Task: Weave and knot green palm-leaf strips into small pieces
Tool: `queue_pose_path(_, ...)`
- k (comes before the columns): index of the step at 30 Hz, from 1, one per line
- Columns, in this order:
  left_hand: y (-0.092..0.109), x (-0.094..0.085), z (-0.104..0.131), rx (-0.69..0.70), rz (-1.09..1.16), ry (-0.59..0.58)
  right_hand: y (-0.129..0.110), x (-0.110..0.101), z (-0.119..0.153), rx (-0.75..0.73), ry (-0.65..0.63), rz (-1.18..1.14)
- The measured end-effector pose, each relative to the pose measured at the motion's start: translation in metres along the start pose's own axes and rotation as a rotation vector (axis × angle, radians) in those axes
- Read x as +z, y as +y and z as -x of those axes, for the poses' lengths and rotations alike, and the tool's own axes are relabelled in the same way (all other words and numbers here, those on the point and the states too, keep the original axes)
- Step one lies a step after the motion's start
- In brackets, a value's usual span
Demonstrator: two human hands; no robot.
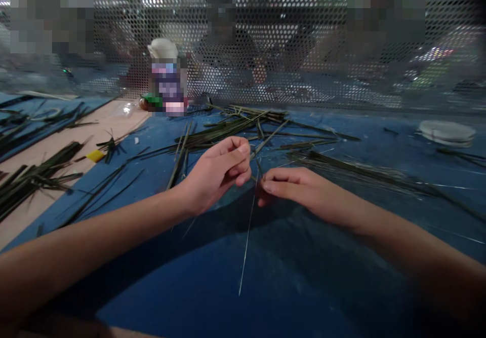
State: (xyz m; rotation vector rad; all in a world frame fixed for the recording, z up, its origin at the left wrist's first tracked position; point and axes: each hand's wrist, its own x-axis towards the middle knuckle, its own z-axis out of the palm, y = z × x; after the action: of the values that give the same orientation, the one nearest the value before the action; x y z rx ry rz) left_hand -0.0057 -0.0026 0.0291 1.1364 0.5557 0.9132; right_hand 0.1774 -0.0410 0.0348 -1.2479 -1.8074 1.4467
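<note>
- Head view: here's your left hand [220,168] at eight o'clock, fingertips pinched together, on what I can't tell.
- Your right hand [294,187], at four, clamps a strip [259,169] just by centre.
- Wire [246,236] runs toward six; a pile [228,129] lies at twelve.

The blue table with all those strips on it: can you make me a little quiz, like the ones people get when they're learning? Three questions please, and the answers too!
1. Pick one. What colour are the strips piled on the blue table beyond the hands?
A) bright red
B) dark green
C) white

2. True or false? The small yellow piece lies further left than the person's left hand.

3. Which hand is nearer to the pale round stack: the left hand or the right hand?

Key:
1. B
2. True
3. The right hand
</note>
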Motion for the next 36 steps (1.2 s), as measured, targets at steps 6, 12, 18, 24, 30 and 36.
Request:
queue_pose_path(6, -0.002, 0.016, 0.014, -0.086, -0.085, 0.007, -0.008, 0.005, 0.006, -0.033, 0.110, -0.340)
queue_pose_path(12, -0.005, 0.020, 0.019, -0.107, -0.161, 0.050, -0.013, 0.018, 0.009, 0.138, 0.165, -0.594)
queue_pose_path(18, -0.010, 0.022, 0.020, -0.112, -0.121, 0.065, -0.008, 0.020, 0.006, 0.159, 0.211, -0.609)
queue_pose_path(24, -0.011, 0.021, 0.019, -0.102, -0.116, 0.077, -0.001, 0.023, 0.001, 0.131, 0.255, -0.577)
queue_pose_path(30, -0.012, 0.020, 0.018, -0.099, -0.140, 0.068, 0.004, 0.027, -0.001, 0.085, 0.261, -0.598)
queue_pose_path(36, -0.006, 0.019, 0.018, -0.177, -0.183, 0.073, 0.006, 0.028, -0.002, 0.058, 0.294, -0.572)
